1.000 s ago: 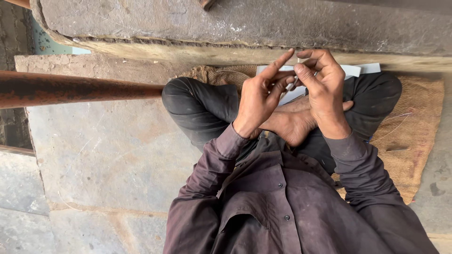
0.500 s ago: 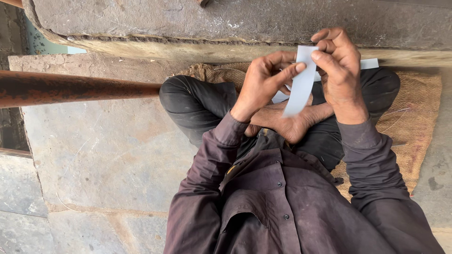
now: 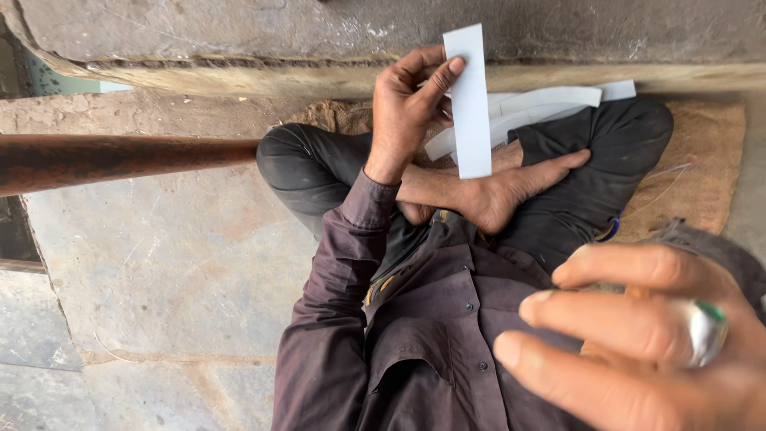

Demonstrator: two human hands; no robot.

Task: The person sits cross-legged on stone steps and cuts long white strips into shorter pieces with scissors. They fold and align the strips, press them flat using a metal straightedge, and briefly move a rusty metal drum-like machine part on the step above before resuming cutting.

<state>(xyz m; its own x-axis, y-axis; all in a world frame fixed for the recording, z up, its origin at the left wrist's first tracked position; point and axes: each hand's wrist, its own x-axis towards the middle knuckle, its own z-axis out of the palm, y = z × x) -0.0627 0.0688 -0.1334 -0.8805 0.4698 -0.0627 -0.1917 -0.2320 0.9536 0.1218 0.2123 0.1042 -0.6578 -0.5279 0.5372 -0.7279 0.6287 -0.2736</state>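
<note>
The left hand point(image 3: 411, 108) pinched a white strip point(image 3: 468, 100) upright at the frame's top centre. The right hand point(image 3: 638, 335) hung empty at lower right, fingers point(image 3: 622, 267) loosely spread.

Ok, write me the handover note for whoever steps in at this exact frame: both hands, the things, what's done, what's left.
Left hand: raised, pinching one white paper strip upright between thumb and fingers.
Right hand: close to the camera, blurred, fingers spread, holding nothing that shows; ring with a green stone on one finger.
Things: more white strips lie across the crossed legs by the burlap mat. A rusty pipe runs in from the left over the stone floor.
Done: one strip is up, apart from the pile.
Left: the other strips lie untouched.
</note>
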